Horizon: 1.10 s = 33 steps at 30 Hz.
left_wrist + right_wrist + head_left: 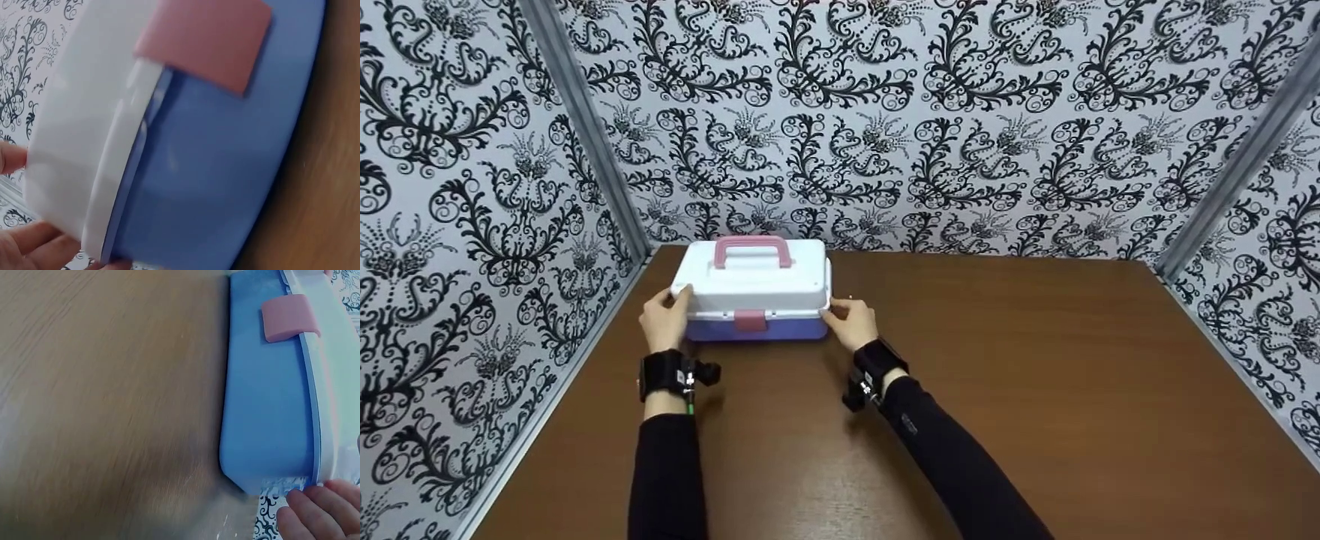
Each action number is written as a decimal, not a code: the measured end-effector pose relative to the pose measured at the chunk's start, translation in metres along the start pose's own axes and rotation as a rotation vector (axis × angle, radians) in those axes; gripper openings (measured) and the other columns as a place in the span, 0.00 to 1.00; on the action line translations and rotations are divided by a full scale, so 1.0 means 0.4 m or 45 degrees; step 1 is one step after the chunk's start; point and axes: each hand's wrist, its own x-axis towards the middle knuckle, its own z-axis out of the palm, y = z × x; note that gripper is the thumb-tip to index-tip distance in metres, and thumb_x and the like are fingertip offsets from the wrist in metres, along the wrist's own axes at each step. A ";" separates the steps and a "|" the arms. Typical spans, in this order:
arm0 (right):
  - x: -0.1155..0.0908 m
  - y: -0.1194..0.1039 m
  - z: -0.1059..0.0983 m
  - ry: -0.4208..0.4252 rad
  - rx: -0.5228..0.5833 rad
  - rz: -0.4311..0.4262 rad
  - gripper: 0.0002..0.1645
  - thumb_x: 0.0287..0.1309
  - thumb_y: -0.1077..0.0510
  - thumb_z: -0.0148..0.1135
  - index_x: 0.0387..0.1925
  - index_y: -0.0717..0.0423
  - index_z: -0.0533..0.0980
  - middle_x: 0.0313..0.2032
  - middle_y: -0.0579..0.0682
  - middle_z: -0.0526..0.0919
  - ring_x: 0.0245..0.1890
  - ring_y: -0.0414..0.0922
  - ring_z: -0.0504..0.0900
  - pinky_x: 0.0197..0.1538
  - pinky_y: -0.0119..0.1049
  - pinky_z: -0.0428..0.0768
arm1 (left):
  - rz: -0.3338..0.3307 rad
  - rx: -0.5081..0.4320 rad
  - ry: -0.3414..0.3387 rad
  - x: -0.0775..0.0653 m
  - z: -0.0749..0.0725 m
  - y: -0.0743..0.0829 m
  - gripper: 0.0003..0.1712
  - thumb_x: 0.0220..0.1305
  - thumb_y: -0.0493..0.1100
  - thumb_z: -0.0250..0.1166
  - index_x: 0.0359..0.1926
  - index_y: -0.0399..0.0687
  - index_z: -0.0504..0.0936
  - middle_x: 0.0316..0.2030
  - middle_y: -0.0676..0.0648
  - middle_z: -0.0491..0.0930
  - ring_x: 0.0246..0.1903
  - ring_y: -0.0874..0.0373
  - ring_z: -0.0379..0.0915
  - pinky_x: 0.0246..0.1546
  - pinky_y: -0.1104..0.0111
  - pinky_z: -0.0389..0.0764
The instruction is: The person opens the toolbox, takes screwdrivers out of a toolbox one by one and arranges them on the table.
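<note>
A plastic carry box with a white lid [757, 296], a blue-purple base [799, 330] and a pink carrying handle [751, 241] stands on the table towards the back left. Its pink latch [750, 320] lies over the front seam, and the lid is down. My left hand [664, 319] grips the box's left end, thumb on the lid's front corner. At the right end, my right hand [853, 322] holds the box near the lid rim. Fingers [42, 244] touch the end of the box in the left wrist view. Fingers [323, 509] lie along its rim in the right wrist view.
The brown wooden table [1035, 390] extends to the right and towards me. Patterned wall panels [885, 127] enclose it at the back and sides, with grey posts [585, 127] at the corners. Both wrists wear black camera straps [664, 373].
</note>
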 end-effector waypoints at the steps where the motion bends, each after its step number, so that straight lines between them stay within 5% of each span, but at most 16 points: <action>1: 0.001 0.002 0.001 0.029 0.002 -0.004 0.22 0.58 0.58 0.68 0.50 0.69 0.81 0.47 0.64 0.86 0.53 0.57 0.83 0.60 0.48 0.80 | 0.005 0.033 -0.016 -0.001 -0.005 0.000 0.33 0.67 0.57 0.60 0.62 0.38 0.77 0.59 0.34 0.78 0.63 0.38 0.69 0.67 0.51 0.67; 7: -0.002 0.016 -0.015 0.098 -0.030 0.008 0.17 0.49 0.62 0.75 0.41 0.68 0.85 0.39 0.63 0.88 0.42 0.57 0.88 0.52 0.46 0.84 | 0.061 0.165 -0.107 -0.010 -0.028 -0.004 0.38 0.61 0.65 0.65 0.60 0.40 0.80 0.54 0.36 0.82 0.58 0.40 0.75 0.64 0.50 0.70; 15: -0.010 0.036 -0.062 0.075 -0.053 -0.025 0.17 0.48 0.62 0.76 0.39 0.68 0.85 0.37 0.63 0.88 0.39 0.57 0.88 0.48 0.46 0.86 | 0.170 0.140 -0.171 -0.026 -0.030 -0.010 0.41 0.53 0.68 0.70 0.55 0.40 0.82 0.50 0.36 0.84 0.54 0.42 0.80 0.63 0.54 0.73; 25: -0.052 0.075 -0.125 0.044 -0.107 -0.078 0.13 0.48 0.62 0.76 0.36 0.66 0.86 0.35 0.61 0.89 0.35 0.52 0.89 0.42 0.42 0.88 | 0.452 0.123 -0.309 -0.068 -0.007 -0.031 0.35 0.47 0.45 0.81 0.54 0.30 0.80 0.46 0.30 0.84 0.45 0.39 0.84 0.50 0.52 0.84; 33: -0.099 0.092 -0.182 0.038 -0.140 -0.112 0.13 0.49 0.63 0.76 0.36 0.66 0.86 0.35 0.62 0.89 0.35 0.53 0.89 0.43 0.46 0.87 | 0.491 0.026 -0.401 -0.121 0.014 -0.017 0.32 0.48 0.37 0.79 0.54 0.28 0.80 0.48 0.28 0.82 0.47 0.39 0.83 0.47 0.59 0.85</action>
